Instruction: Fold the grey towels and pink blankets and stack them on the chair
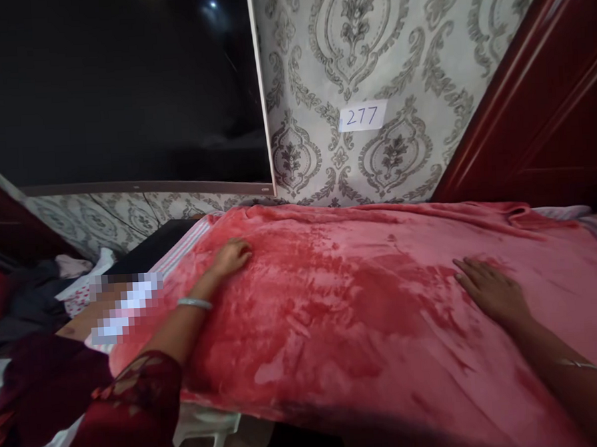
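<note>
The blanket [302,290] lies under and between your hands, spread wide, probably so you can work its surface. Your right hand [497,290] rests flat, empty, fingers extended, likely steadying it; your left [233,255] is loosely curled on it, whether pinching fabric you can't tell. Folds [478,215] ridge up beyond your right hand; the TV [121,93] hangs beyond your left, a stool [209,421] below that forearm.

Free room over blanket [328,315], wall [300,70] behind
</note>
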Motion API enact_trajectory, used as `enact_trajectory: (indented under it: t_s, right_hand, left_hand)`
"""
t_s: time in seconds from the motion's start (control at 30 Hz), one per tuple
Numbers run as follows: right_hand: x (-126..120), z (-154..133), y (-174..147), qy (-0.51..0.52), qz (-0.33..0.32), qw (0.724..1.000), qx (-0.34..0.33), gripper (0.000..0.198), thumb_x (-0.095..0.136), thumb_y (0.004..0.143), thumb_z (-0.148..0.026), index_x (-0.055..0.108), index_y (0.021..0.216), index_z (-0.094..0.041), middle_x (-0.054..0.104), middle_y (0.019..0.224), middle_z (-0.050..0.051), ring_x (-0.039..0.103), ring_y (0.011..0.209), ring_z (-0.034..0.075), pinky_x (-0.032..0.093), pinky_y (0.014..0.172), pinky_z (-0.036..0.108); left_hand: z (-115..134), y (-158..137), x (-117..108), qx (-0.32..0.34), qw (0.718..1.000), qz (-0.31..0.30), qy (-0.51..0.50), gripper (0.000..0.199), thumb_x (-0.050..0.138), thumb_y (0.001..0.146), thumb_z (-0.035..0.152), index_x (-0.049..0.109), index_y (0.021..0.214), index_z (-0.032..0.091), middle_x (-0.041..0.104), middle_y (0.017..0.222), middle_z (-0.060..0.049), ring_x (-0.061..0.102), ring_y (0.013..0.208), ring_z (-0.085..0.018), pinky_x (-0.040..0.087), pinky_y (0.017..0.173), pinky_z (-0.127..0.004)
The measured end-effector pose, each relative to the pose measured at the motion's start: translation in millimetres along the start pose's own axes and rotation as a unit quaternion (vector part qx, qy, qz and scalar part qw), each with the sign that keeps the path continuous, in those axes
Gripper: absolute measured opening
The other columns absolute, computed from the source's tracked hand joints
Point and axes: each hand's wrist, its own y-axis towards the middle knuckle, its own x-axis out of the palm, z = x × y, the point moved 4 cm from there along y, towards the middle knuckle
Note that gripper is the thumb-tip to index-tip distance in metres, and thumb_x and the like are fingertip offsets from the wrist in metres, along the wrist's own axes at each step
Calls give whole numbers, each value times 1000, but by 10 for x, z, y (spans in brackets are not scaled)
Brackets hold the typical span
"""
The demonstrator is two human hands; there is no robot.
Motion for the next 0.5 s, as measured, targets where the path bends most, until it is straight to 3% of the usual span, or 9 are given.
enact_trajectory:
  t_s: [0.07,0.13,0.23,0.37,0.5]
  right_hand:
    - [-67,-200,23,23,-19,999,23,49,39,89,-36,68,122,-15,58,140,23,50,134,37,38,108,54]
    - [-115,-535,31,73,-5,997,1,46,40,89,-33,71,113,-9,66,125,26,59,121,37,43,104,52]
    - [-24,-1107,-3,116,4,992,-48,36,45,86,-32,72,105,-16,72,113,15,65,106,26,50,96,38]
    - [240,-1658,-77,256,4,955,-148,23,50,81,-28,70,89,-20,73,95,9,65,90,23,52,85,38]
    - [430,-1731,-77,280,5,949,-147,14,56,78,-24,69,83,-21,71,82,6,63,76,21,51,72,34]
  left_hand:
    - [267,89,148,47,998,-22,-32,20,57,87,23,72,100,19,74,113,-7,63,109,-21,46,104,-32]
    - [489,155,266,78,995,-29,-58,20,57,88,22,73,100,19,75,112,-7,64,107,-20,47,103,-33]
    - [701,193,405,106,991,-21,-83,17,59,87,22,73,96,19,75,109,-7,65,104,-20,48,101,-34]
    - [742,165,573,104,991,14,-88,11,59,84,18,70,88,18,73,99,-8,64,98,-21,50,95,-35]
    - [679,168,682,91,991,50,-79,11,58,81,15,62,72,20,67,83,-8,62,87,-23,50,88,-38]
